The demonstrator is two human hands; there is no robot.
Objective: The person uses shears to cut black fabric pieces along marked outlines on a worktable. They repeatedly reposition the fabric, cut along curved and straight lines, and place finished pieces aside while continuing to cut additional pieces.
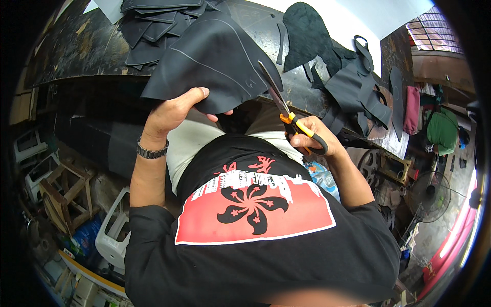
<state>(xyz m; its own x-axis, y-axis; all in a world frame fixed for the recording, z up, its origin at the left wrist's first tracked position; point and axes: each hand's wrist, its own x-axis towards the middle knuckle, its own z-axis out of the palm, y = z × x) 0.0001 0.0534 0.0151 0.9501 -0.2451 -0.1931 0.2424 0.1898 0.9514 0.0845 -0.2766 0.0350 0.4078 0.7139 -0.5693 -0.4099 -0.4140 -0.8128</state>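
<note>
My left hand (176, 109) grips the near edge of a black leather sheet (209, 61), thumb on top and fingers underneath. Pale curved lines are drawn across the sheet, which hangs partly over the table's front edge. In my right hand (319, 134) is a pair of scissors (289, 113) with yellow and black handles. Their blades point up and to the left, reaching the sheet's right side by a drawn line. Whether the blades are parted around the leather is hard to tell.
Cut black pieces lie stacked (158, 30) at the table's back left. Loose leather scraps (358, 92) and a larger dark piece (307, 36) cover its right side. A standing fan (428, 196) is at right; a wooden stool (66, 197) and white chair (113, 230) stand at left.
</note>
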